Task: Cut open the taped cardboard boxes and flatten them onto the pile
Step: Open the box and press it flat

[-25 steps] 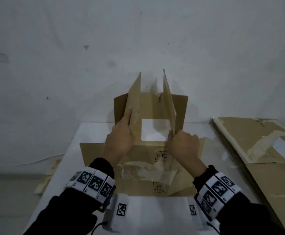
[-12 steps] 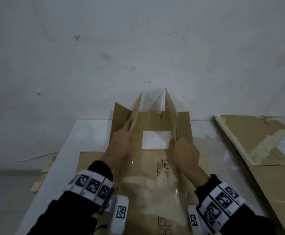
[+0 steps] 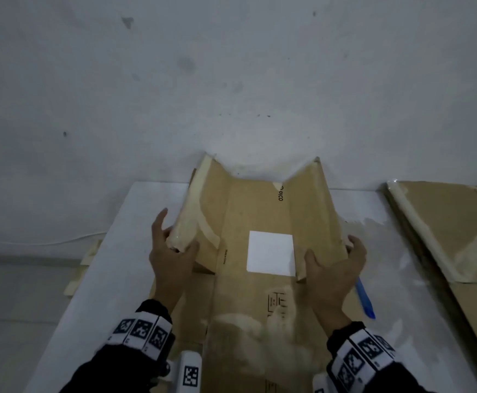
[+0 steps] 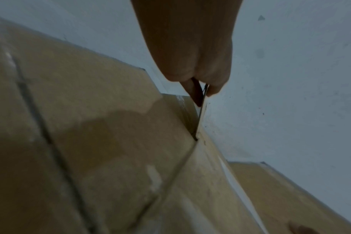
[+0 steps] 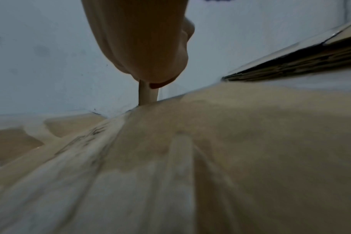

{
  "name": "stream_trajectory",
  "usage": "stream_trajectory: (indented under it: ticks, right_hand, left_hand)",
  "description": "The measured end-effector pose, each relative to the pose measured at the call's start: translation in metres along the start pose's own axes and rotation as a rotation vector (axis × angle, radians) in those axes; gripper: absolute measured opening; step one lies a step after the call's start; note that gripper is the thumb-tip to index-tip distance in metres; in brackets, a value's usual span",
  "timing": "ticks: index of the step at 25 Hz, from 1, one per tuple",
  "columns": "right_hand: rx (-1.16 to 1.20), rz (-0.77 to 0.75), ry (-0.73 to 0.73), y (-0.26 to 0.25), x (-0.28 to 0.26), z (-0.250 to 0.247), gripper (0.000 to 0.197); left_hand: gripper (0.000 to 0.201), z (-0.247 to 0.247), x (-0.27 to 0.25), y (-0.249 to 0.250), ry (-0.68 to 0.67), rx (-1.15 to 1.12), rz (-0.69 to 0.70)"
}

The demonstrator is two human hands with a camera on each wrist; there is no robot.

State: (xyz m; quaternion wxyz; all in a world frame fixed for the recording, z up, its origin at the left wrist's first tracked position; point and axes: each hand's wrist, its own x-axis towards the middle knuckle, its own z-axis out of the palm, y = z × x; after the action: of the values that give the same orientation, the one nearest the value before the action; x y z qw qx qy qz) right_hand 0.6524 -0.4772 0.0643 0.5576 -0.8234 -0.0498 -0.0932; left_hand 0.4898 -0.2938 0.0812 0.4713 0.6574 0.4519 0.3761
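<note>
Since the earlier frame the two upright flaps have swung outward. The cardboard box (image 3: 257, 222) lies cut open on the bench (image 3: 112, 265). The left hand (image 3: 172, 251) pinches the left flap (image 3: 194, 211); the right hand (image 3: 333, 268) clamps the right flap (image 3: 316, 217). The step is flattening; next, probably pressing both flaps down. The pile (image 3: 452, 231) sits right, cut off. A blue tool (image 3: 365, 299) is half hidden.
</note>
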Motion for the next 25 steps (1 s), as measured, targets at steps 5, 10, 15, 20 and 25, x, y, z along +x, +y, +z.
stream_trajectory:
  ticks: [5,10,15,20,25]
  right_hand:
    - [-0.340,-0.119,0.117,0.031,0.015,0.020,0.091]
    - [-0.797,-0.114,0.218,0.052,0.018,0.016,0.086]
    - [-1.017,-0.324,-0.265,0.072,0.045,0.026,0.064]
    - [-0.956,-0.337,-0.778,0.065,0.070,0.107,0.090]
    - [-0.802,-0.531,-0.857,0.047,0.095,0.188,0.077]
  left_hand:
    - [0.058,-0.001,0.015,-0.043,-0.133,0.286,-0.216]
    - [0.082,0.028,0.043,-0.043,-0.465,0.751,-0.288]
    - [0.070,0.087,0.056,-0.036,-0.778,0.958,-0.110]
    - [0.075,0.150,0.078,-0.058,-0.794,0.987,0.172]
    - [0.069,0.177,0.121,-0.073,-0.676,0.972,0.484]
